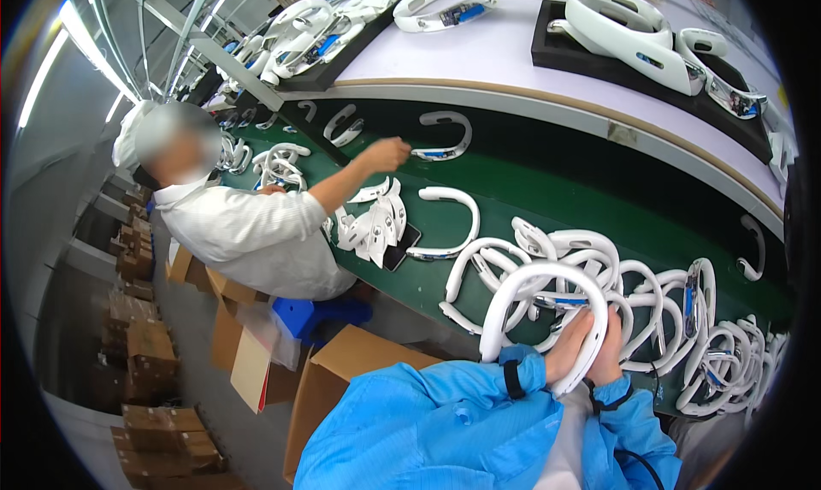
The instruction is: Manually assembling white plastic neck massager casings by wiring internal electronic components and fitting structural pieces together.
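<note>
I hold a white C-shaped neckband housing [546,271] upright in front of me, its arc rising over the bench. My left hand [564,350] is closed against its lower right part, the fingers pressed inward. On the other side of the band, my right hand [606,355] is closed too, close against the left; its fingertips are partly hidden by the band. Just beyond lies a heap of similar white neckbands [590,240], some with blue parts showing inside. To the right is a second tangled pile of neckbands [727,362].
A co-worker [248,221] in a white cap and shirt sits at left, one hand [389,154] by a neckband [445,152] on the green bench [513,203]. White shell pieces [376,225] lie nearer. Above runs a shelf with black trays [547,50]. Open cartons [359,353] stand below.
</note>
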Demonstrator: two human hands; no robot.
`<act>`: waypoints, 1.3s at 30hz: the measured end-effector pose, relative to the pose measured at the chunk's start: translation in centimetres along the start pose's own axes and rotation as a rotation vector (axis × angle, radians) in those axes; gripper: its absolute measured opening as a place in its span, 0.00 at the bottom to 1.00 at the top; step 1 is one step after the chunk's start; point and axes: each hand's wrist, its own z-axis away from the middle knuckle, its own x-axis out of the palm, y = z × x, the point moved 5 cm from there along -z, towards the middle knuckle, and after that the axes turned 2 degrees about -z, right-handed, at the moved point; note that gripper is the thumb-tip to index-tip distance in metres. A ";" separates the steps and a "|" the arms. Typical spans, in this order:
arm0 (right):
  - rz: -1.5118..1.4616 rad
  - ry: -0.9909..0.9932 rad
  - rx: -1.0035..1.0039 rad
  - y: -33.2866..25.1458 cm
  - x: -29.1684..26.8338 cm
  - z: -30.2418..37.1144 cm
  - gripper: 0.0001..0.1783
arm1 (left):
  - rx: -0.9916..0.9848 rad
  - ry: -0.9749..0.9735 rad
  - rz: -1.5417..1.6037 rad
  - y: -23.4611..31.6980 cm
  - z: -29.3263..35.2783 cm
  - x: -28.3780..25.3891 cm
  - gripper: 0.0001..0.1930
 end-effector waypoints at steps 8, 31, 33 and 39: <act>-0.019 -0.158 -0.084 2.4 -0.4 1.2 0.23 | 0.106 0.079 -0.360 -0.4 2.3 -1.6 0.16; 0.064 0.364 -0.005 0.2 -0.7 1.5 0.18 | -0.526 0.084 0.534 -2.9 1.6 1.3 0.21; 0.040 0.329 0.003 -0.1 -0.2 1.6 0.17 | -0.535 0.052 0.534 -2.2 1.3 1.1 0.22; 0.218 0.201 -0.147 -2.3 3.6 1.9 0.15 | -0.074 0.143 0.011 4.3 0.9 -0.7 0.21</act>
